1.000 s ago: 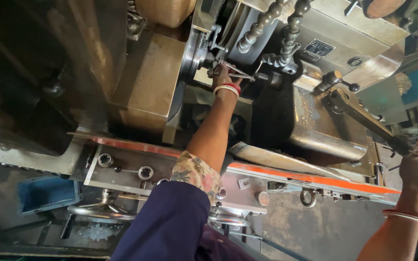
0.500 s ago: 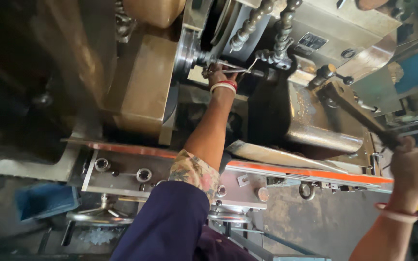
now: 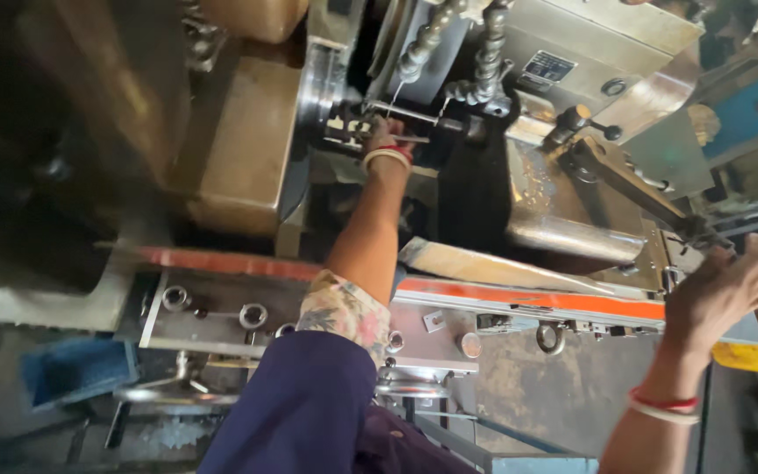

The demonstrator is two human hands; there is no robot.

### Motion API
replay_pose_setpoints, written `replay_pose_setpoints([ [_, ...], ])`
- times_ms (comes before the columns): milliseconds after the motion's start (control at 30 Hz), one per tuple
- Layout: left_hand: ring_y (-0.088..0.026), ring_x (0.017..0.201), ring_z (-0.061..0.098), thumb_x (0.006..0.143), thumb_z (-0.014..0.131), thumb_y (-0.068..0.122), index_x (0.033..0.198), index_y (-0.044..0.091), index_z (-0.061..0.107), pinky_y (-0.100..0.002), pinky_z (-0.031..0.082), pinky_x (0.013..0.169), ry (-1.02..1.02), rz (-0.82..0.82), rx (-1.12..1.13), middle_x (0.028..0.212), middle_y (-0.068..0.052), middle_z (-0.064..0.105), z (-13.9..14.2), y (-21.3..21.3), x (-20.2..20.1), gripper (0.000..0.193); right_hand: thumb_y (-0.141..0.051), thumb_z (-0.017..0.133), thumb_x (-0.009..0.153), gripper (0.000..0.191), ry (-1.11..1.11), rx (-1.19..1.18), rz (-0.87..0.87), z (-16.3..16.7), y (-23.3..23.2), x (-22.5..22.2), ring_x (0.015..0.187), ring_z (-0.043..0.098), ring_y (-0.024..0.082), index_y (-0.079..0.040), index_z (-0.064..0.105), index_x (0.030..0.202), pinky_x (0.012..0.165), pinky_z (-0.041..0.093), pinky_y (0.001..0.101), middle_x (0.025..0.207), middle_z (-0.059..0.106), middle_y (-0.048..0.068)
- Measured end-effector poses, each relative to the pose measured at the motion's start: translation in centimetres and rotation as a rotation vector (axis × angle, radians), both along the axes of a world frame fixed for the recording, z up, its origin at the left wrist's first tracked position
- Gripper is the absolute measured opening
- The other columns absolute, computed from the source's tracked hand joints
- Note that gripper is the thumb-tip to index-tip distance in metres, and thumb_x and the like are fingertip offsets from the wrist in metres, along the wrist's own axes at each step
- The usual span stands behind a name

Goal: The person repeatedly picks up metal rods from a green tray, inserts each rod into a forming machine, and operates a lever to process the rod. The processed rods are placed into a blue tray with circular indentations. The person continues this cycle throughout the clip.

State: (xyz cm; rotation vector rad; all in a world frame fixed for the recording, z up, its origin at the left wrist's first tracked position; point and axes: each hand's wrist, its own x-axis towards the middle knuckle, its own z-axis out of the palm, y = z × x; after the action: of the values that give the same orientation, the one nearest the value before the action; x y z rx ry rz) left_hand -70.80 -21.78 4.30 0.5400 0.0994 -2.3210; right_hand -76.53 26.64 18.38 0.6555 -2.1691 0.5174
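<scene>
Deep inside the machine, the left hand point(image 3: 385, 136) reaches up to a thin metal rod point(image 3: 405, 111) beside the round chuck point(image 3: 322, 88); its grip is closed narrow around a small part there, though what it pinches is too small to tell. Well apart to the right, the right hand point(image 3: 719, 290) rests its fingers on the end of a long lever point(image 3: 633, 189), grip loosely curled over it, above the orange-edged rail point(image 3: 528, 298).

Narrow gap around the left hand point(image 3: 385, 136), between chuck point(image 3: 319, 88) and coolant hoses point(image 3: 484, 61)
</scene>
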Motion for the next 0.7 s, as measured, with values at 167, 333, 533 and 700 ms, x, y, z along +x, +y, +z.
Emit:
replay_pose_setpoints([
  [167, -0.02, 0.107, 0.068, 0.086, 0.07, 0.01, 0.115, 0.021, 0.064, -0.06, 0.056, 0.074, 0.045, -0.292, -0.322, 0.111, 0.0, 0.068, 1.8, 3.4, 2.4, 0.032, -0.019, 0.046, 0.117, 0.034, 0.229, -0.678, 0.484, -4.4, -7.3, 11.9, 0.054, 0.046, 0.011, -0.004, 0.052, 0.087, 0.053, 0.032, 0.027, 0.068, 0.05, 0.003],
  [333, -0.01, 0.089, 0.071, 0.083, 0.072, 0.042, 0.112, 0.024, 0.075, -0.034, 0.048, 0.068, -0.294, -0.447, -1.055, 0.107, 0.009, 0.076, 9.6, 5.5, 13.5, 0.035, -0.031, 0.072, 0.092, 0.037, -0.283, 0.407, 0.972, -15.0, -17.3, 26.6, 0.071, 0.067, 0.032, -0.009, 0.065, 0.121, 0.062, 0.052, 0.0434, 0.083, 0.07, 0.011],
  [533, -0.022, 0.089, 0.071, 0.088, 0.076, 0.06, 0.112, 0.008, 0.067, -0.035, 0.05, 0.084, -0.873, 0.091, -1.614, 0.095, -0.009, 0.078, 13.1, 4.4, 33.0, 0.059, -0.016, 0.072, 0.093, 0.022, -0.812, 0.659, 1.296, -26.8, -34.1, 35.2, 0.083, 0.07, 0.036, -0.002, 0.067, 0.108, 0.072, 0.052, 0.0458, 0.089, 0.069, 0.022],
  [700, -0.034, 0.102, 0.074, 0.101, 0.061, 0.042, 0.123, 0.008, 0.058, -0.041, 0.057, 0.086, -1.157, 0.251, -1.421, 0.105, -0.014, 0.075, 5.4, 2.5, 50.2, 0.041, -0.008, 0.078, 0.069, 0.063, -1.079, 0.555, 1.23, -30.8, -41.1, 41.0, 0.087, 0.069, 0.036, -0.003, 0.056, 0.127, 0.077, 0.055, 0.0448, 0.095, 0.071, 0.025],
])
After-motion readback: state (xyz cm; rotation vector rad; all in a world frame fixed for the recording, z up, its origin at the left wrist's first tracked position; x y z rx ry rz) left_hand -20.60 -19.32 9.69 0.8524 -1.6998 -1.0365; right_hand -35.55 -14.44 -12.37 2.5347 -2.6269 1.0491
